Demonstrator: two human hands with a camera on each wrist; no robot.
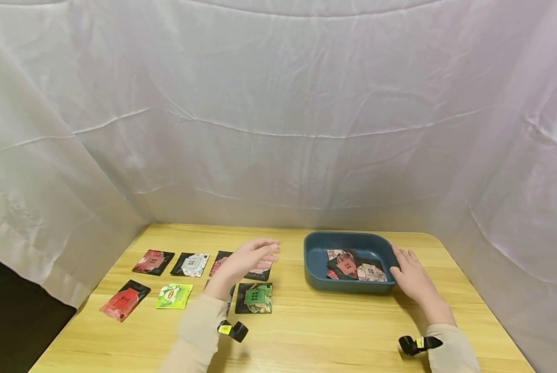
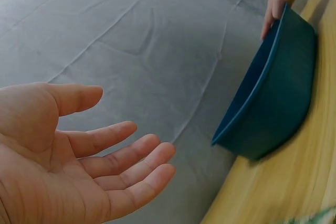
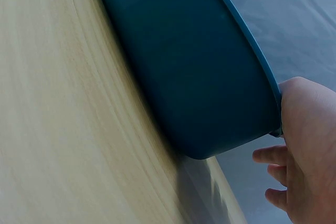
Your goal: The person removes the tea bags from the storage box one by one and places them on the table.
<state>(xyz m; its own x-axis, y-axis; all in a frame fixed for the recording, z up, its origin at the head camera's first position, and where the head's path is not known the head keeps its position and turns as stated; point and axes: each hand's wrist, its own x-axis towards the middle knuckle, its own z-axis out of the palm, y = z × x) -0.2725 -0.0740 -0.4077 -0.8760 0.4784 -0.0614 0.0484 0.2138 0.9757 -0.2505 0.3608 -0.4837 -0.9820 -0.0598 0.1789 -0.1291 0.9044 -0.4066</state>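
Observation:
My left hand (image 1: 248, 259) is held over the tea bag sachets, palm turned inward and fingers loosely spread, holding nothing. Bare palm and relaxed fingers fill the lower left of the left wrist view. Partly behind this hand lie a red-and-black sachet (image 1: 219, 259) and another sachet (image 1: 261, 270). A green-and-black sachet (image 1: 254, 298) lies just to its right. My right hand (image 1: 411, 274) holds the right rim of a blue plastic bin (image 1: 313, 274), thumb hooked over the edge and fingers along the outside. Several sachets (image 1: 346, 265) lie in the bin.
Further left on the wooden table (image 1: 306, 336) lie a red sachet (image 1: 154, 262), a white-and-black one (image 1: 191, 264), a larger red one (image 1: 126, 300) and a yellow-green Lipton sachet (image 1: 174, 296). Pale curtains (image 1: 278, 129) enclose the table's back and sides.

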